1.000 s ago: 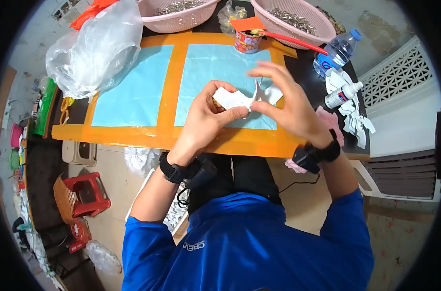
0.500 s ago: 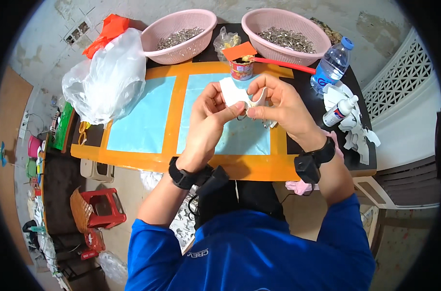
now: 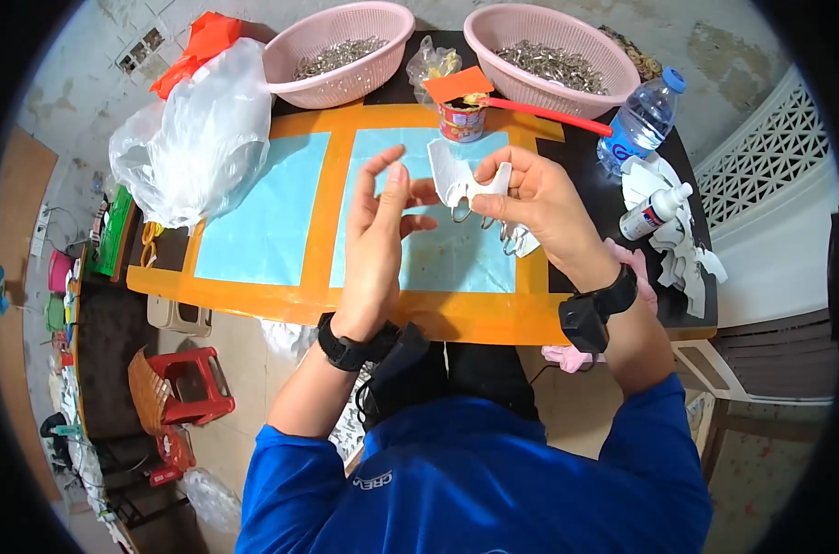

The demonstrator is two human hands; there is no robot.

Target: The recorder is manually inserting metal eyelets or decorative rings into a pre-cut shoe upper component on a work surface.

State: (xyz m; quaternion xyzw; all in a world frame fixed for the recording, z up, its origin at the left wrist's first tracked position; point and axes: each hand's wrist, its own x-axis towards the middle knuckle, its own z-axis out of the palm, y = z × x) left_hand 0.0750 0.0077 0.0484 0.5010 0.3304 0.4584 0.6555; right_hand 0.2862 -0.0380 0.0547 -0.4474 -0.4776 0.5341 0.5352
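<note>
In my right hand (image 3: pixel 551 210), thumb and fingers pinch a white, bent sheet-like piece (image 3: pixel 450 170) above the blue covering. Silvery metal rings (image 3: pixel 460 215) hang along its lower edge, and more metal and white material show below my right fingers. Whether it is leather, cloth or card I cannot tell. Just left of that piece, my left hand (image 3: pixel 375 226) has its fingers apart and holds nothing. Behind both hands stands a small red tub (image 3: pixel 462 124) with yellowish paste at its rim, an orange card (image 3: pixel 458 85) on top and a red stick (image 3: pixel 549 114) reaching right.
Two pink baskets (image 3: pixel 281 85) (image 3: pixel 479 57) of metal pieces stand at the back. A white plastic bag (image 3: pixel 193 138) lies left. To the right are a water bottle (image 3: pixel 643 120), a white squeeze bottle (image 3: pixel 655 212) and white scraps (image 3: pixel 683 277). Orange tape (image 3: pixel 419 319) borders the table's front.
My left hand has let go of the white piece and moved left, its fingers opening. My right hand keeps hold of the piece, and its rings now show more clearly.
</note>
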